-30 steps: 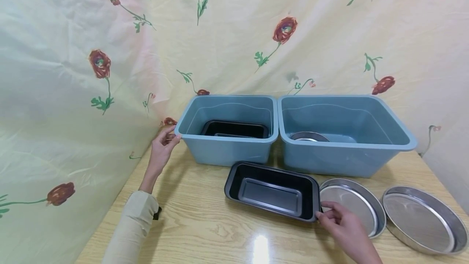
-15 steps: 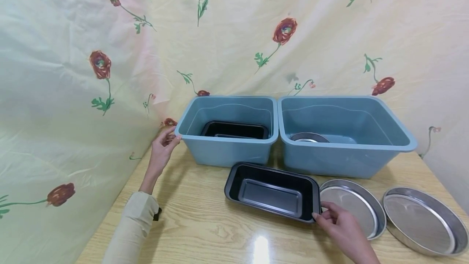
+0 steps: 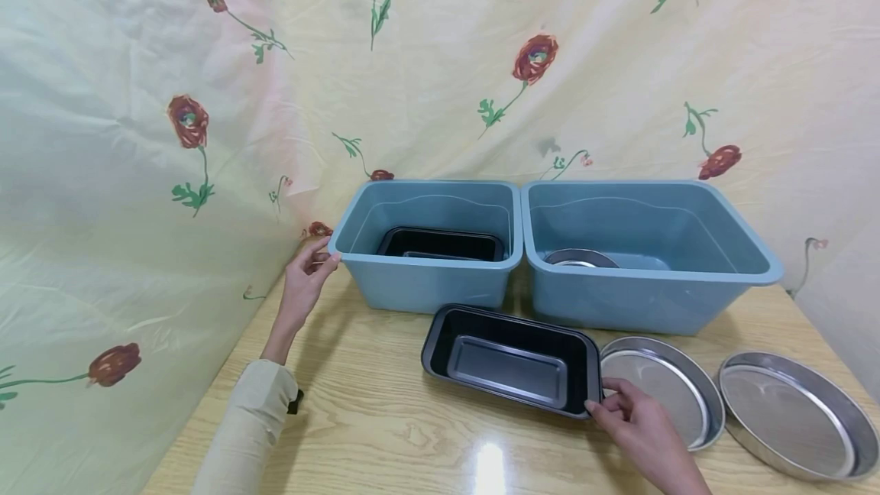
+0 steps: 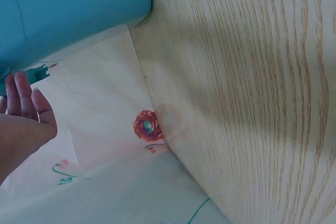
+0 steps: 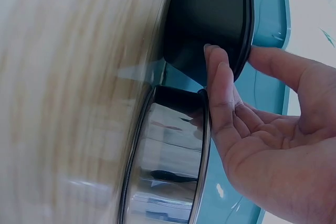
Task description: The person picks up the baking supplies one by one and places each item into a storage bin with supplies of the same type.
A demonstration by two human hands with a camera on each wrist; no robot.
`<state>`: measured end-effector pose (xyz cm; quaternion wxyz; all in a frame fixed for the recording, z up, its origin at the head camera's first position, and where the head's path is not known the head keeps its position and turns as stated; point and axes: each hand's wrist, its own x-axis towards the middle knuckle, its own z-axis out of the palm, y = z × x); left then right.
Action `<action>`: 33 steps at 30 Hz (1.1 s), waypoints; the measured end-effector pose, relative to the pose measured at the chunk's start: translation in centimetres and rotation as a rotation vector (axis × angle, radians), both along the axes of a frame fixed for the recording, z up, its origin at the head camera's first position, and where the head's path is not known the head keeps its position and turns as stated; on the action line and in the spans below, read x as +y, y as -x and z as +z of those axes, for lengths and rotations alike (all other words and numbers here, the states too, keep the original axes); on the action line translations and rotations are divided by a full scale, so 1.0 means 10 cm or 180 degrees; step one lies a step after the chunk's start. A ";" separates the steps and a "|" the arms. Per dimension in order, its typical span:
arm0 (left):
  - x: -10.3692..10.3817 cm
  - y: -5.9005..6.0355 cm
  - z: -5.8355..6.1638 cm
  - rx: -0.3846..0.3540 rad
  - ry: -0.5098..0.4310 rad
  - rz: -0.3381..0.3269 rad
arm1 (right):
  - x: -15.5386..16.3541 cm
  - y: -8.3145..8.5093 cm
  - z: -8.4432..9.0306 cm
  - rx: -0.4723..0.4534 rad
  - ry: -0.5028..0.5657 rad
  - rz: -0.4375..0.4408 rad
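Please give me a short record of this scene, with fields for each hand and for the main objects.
left hand: touches the corner rim of the left blue plastic tub
right hand: grip on the end of the black rectangular loaf pan
left tub holds: another black pan
right blue plastic tub: holds a round metal pan
on the wooden table: two round metal pans

a makeshift home setup: a wooden table [image 3: 385, 418] backed by a flowered cloth [image 3: 206, 98], with plastic tubs [image 3: 426, 281] and baking pans [image 3: 512, 361].
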<state>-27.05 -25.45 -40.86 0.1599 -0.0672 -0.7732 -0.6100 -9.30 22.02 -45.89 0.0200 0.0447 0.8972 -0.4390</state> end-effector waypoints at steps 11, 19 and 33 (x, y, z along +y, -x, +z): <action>0.00 0.01 0.00 0.0016 -0.0024 -0.0006 | -0.01 0.02 0.03 -0.0091 -0.0118 0.0035; 0.00 0.01 -0.01 0.0012 -0.0016 0.0013 | -0.01 -0.01 0.03 -0.0049 -0.0002 0.0071; 0.01 0.02 -0.02 0.0000 -0.0031 0.0035 | -0.05 -0.02 -0.03 0.0330 0.0269 -0.0089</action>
